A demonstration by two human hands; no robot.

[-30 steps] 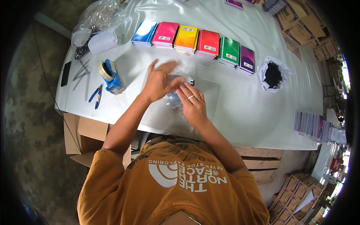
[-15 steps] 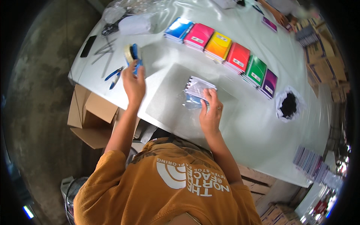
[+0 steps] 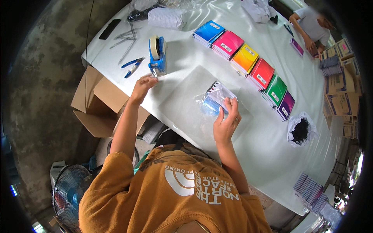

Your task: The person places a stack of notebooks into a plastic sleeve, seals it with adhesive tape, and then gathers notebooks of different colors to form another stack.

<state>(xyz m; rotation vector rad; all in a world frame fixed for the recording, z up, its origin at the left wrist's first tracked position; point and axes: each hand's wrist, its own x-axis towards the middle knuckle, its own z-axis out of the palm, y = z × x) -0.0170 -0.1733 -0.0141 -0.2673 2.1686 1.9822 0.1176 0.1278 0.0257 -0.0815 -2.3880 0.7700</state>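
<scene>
My left hand (image 3: pixel 142 86) reaches out to the blue tape dispenser (image 3: pixel 157 56) with its roll of pale tape, and the fingers pinch together at its near cutter end. My right hand (image 3: pixel 226 121) holds down a clear plastic bag of spiral notebooks (image 3: pixel 217 98), fingers on its near right edge. The bag lies on a pale grey mat (image 3: pixel 186 105) on the white table (image 3: pixel 252 155).
Stacks of coloured notebooks (image 3: pixel 248 64) run in a row beyond the mat. Blue pliers (image 3: pixel 132 65), wire spirals (image 3: pixel 126 39) and a black phone (image 3: pixel 109 29) lie at the left. A bag of black bits (image 3: pixel 300 131) sits right. Another person (image 3: pixel 311 23) works at the far end. Cardboard boxes (image 3: pixel 97 105) stand below the table edge.
My left hand left the bag and went out left to the tape dispenser. My right hand stayed on the bagged notebooks. The view has swung, shifting the table across the picture.
</scene>
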